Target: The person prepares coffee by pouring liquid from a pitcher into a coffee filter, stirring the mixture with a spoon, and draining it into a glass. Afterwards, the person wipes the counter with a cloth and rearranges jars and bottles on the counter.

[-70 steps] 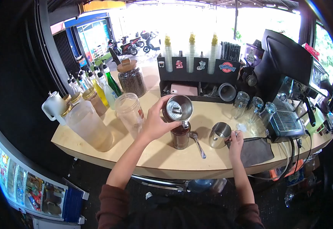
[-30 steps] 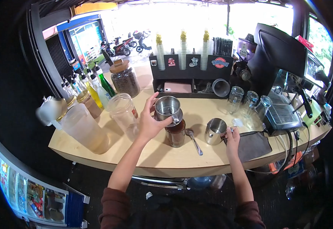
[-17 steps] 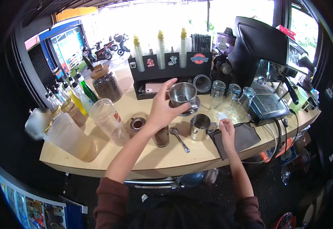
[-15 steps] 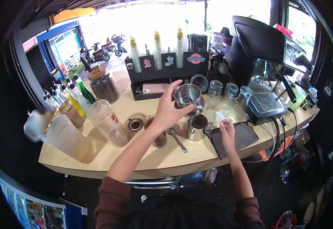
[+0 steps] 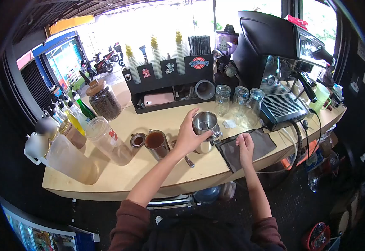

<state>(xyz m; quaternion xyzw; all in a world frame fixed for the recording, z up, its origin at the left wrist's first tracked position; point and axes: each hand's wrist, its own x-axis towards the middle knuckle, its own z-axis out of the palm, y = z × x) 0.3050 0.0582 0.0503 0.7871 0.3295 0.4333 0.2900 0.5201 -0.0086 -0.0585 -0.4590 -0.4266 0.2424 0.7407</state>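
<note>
My left hand (image 5: 187, 134) grips a small metal cup (image 5: 205, 121) by its side, thumb in front and fingers behind. Directly beneath that cup is a metal pitcher (image 5: 204, 147), mostly covered by it. My right hand (image 5: 245, 144) hovers over the dark cloth (image 5: 255, 149), fingers curled, with nothing visible in it. Left of my left hand stands a glass mug of brown liquid (image 5: 156, 144). Beside the mug sits a small round dish with a dark centre (image 5: 137, 140). A spoon (image 5: 189, 161) lies partly behind my left wrist.
A clear jar (image 5: 109, 142) and a large cloudy jug (image 5: 71, 161) stand at the left, near bottles and a coffee bean jar (image 5: 104, 100). A black cup organizer (image 5: 172, 79) is behind. Upturned glasses (image 5: 240, 102) stand beside the espresso machine (image 5: 281, 102).
My left hand has carried the metal cup rightward from above the mug to over the pitcher, uncovering the mug. My right hand has let go of the pitcher's handle. The view has turned right.
</note>
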